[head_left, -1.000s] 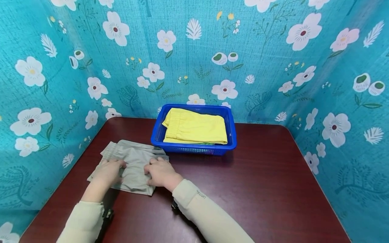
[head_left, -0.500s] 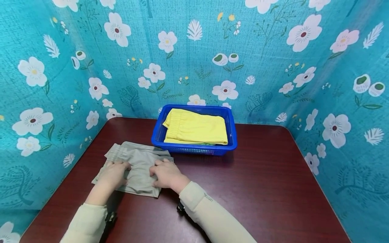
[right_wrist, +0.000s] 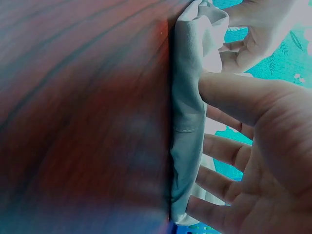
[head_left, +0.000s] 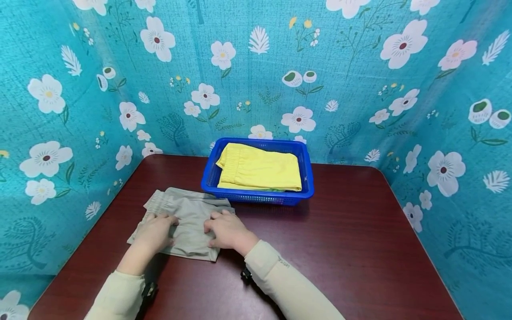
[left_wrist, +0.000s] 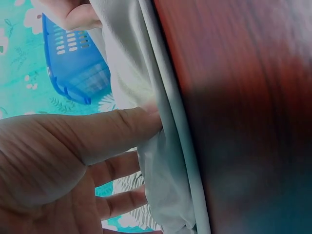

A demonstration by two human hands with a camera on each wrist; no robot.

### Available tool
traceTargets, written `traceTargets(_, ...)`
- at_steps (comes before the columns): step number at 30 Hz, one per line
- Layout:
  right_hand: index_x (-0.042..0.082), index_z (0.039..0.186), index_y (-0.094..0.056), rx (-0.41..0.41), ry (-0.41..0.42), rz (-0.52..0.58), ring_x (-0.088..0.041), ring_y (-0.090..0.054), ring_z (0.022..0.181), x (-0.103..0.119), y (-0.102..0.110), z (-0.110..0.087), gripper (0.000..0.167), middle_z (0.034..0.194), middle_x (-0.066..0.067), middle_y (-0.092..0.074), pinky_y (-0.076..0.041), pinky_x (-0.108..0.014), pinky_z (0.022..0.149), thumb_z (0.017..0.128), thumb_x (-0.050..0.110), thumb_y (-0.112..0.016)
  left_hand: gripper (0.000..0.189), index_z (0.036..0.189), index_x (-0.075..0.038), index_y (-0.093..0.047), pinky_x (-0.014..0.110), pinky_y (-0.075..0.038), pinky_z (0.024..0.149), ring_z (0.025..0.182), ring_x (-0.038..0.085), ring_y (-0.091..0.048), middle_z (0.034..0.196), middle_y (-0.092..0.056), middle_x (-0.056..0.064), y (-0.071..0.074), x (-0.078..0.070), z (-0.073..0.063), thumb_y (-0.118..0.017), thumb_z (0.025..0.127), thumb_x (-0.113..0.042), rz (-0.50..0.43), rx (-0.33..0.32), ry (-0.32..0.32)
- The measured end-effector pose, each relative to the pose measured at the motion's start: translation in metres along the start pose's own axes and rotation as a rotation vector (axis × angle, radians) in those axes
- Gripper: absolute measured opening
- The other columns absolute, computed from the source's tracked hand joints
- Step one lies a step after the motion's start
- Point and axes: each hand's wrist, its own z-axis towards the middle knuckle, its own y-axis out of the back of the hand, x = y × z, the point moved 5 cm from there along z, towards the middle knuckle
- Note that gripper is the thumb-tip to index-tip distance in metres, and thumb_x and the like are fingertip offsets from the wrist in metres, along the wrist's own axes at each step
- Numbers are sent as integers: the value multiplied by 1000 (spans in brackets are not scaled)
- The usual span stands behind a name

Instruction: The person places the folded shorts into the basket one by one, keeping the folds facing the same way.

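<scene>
Folded grey pants [head_left: 191, 222] with a gathered elastic waistband lie on the left part of the table, the waistband toward the far left. My left hand [head_left: 157, 230] rests its fingertips and thumb on their left side. On their right side, the spread fingertips of my right hand [head_left: 229, 230] press the cloth. From the left wrist, the left thumb [left_wrist: 122, 129] touches the near layers by the folded edge. In the right wrist view, the right thumb [right_wrist: 234, 92] and fingers stand apart against the fabric [right_wrist: 187, 112].
A blue plastic basket [head_left: 256, 196] stands just behind the pants, toward the back of the table. Folded yellow pants [head_left: 264, 169] lie in it. The dark red table [head_left: 340, 249] runs back to a teal floral curtain [head_left: 256, 89] on the back and sides.
Both hands have slid the grey pants a little to the right across the table, keeping their fingertips on the cloth. The basket has stayed in place; the head view has shifted slightly.
</scene>
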Motion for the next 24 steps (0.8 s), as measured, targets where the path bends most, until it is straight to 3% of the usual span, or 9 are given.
traceTargets(7, 33, 108, -72, 6, 19, 9, -18, -53, 101, -5, 3, -7, 31, 111, 10, -61, -48, -28, 82, 82, 47, -83, 50, 114, -15, -72, 72, -47, 74, 105, 44, -52, 123, -66, 15, 1, -8, -3, -94, 69, -22, -8, -22, -6)
traceTargets(24, 31, 107, -73, 2, 55, 2, -16, -53, 102, -18, 2, -21, 33, 108, 10, -61, -45, -25, 83, 80, 47, -85, 51, 114, -18, -72, 64, -47, 68, 106, 40, -52, 120, -66, 9, -2, -24, -8, -94, 69, -27, -2, -44, -25)
